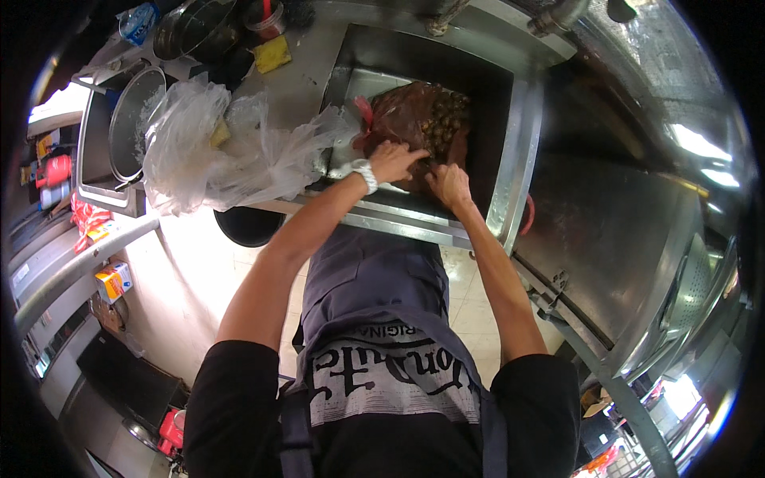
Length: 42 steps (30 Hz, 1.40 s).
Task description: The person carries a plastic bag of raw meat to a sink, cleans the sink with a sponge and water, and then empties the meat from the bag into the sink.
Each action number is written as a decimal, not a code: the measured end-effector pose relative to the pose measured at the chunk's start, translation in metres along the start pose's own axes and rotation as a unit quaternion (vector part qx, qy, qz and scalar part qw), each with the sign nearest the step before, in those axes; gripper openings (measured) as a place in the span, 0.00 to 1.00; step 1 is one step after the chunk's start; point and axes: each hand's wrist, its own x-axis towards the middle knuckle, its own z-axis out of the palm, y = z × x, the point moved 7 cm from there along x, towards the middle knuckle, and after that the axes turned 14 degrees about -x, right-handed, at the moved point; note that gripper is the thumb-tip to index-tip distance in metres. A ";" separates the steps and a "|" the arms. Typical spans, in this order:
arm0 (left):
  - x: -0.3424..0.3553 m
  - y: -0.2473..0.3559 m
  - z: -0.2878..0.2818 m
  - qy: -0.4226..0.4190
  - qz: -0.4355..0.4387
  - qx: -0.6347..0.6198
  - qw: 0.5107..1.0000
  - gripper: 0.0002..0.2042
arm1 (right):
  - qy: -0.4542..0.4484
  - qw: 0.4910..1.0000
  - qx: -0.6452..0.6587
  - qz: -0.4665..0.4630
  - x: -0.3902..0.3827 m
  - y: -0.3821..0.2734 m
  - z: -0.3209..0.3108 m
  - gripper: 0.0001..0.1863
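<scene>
A reddish-brown plastic bag [394, 113] lies in a deep metal sink [490, 127], with many small round brown pieces [446, 119] showing at its right side; I cannot make out their kind. My left hand [393, 162], with a white band at the wrist, is closed on the near side of the bag, its index finger reaching right. Close beside it, my right hand [451, 186] pinches the bag's near edge, fingertips pointing away from me. The fingertips of both hands are partly hidden against the dark bag.
Clear crumpled plastic bags [215, 151] cover the counter left of the sink. Behind them are a yellow sponge [272, 54], a dark pot [209, 32] and a small tub [264, 20]. A round metal lid or sieve [137, 123] leans at the left. A steel counter [590, 215] adjoins on the right.
</scene>
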 end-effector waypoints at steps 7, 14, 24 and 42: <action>0.019 -0.015 0.029 0.004 0.043 0.087 0.995 0.20 | 0.000 0.999 0.028 -0.037 -0.020 0.014 -0.018 0.10; 0.006 -0.016 0.037 -0.030 0.055 0.181 0.981 0.21 | 0.013 0.997 0.053 -0.054 -0.032 0.020 -0.027 0.09; 0.007 -0.010 0.033 -0.060 0.080 0.090 0.991 0.16 | 0.027 0.996 0.070 -0.046 -0.021 0.039 -0.055 0.09; 0.006 -0.047 -0.039 -0.010 0.108 0.184 0.977 0.11 | 0.123 0.964 0.193 0.136 -0.001 0.116 -0.102 0.12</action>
